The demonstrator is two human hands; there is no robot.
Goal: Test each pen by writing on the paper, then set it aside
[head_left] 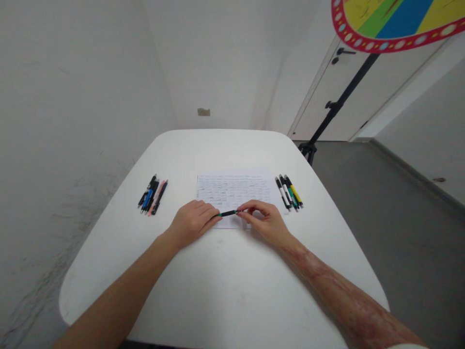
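Observation:
Between my hands, over the near part of a sheet of paper covered in lines of writing, is a black and green pen. My left hand grips its green end, with the fingers closed around it. At the other end, the thumb and fingertips of my right hand pinch the tip. The pen lies nearly level, slanting slightly up to the right. Whether a small part sits between my right fingertips is too small to tell.
Several pens lie grouped on the white table at left. Another group of pens is at right. A colourful wheel on a black stand rises beyond the table's right side, near a door.

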